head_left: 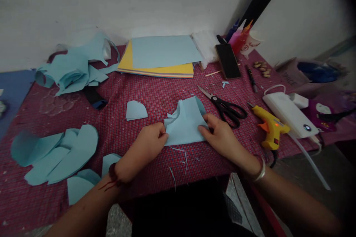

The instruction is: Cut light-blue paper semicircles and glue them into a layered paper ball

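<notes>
Evidently both hands are at work on one folded piece of light-blue paper (187,127), set apart at its two ends, near the front middle of the red checked cloth (116,114). The left hand (152,137) pinches the lower left corner between thumb and curled fingers, while the right hand (218,133) grips the right edge. The paper's far side curves upward, with uneven edges at the left; whether it touches the cloth cannot be told. Just left lies a quarter-round blue piece (136,111). Black-handled scissors (215,99) rest beyond the right hand, and a yellow glue gun (268,120) lies farther right, its small light orange. Rounded blue cutouts (73,152) overlap at left; a phone (228,61) lies beyond the scissors.
</notes>
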Motion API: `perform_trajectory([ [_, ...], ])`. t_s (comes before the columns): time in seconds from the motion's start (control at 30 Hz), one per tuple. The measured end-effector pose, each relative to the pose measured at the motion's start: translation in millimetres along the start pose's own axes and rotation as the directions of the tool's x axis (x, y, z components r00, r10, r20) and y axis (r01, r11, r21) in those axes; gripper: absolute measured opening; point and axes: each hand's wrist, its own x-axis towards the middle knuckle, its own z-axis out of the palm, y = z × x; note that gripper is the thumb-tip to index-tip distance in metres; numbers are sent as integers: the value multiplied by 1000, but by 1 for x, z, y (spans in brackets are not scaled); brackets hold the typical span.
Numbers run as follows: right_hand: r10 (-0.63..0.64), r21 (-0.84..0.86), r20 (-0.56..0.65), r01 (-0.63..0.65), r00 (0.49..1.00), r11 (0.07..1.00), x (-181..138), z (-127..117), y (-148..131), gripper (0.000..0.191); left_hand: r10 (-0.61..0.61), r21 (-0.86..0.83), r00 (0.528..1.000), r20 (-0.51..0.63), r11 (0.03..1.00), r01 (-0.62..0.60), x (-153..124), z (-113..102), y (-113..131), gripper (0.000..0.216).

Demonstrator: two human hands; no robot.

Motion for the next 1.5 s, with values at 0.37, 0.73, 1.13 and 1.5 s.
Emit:
perform_trajectory([
  [0.37, -35, -92, -43, 31, 998, 995, 3, 4, 1, 29, 28, 363, 1000, 6, 931, -28, -12, 1, 10, 22],
  [0.73, -30, -39, -25, 29, 999, 999, 0, 3, 3, 29, 2, 620, 995, 100, 782, -63, -3, -1, 12, 32],
  [1.13, -280, -172, -232, 244, 932, 954, -8, -3, -4, 38, 41, 828, 999, 22, 559, -41, -31, 20, 12, 27],
  [1.5, -577, -262, 332, 660, 747, 704, -20, 21, -16, 43, 197, 737, 976, -92, 673, -66, -13, -45, 1, 24],
])
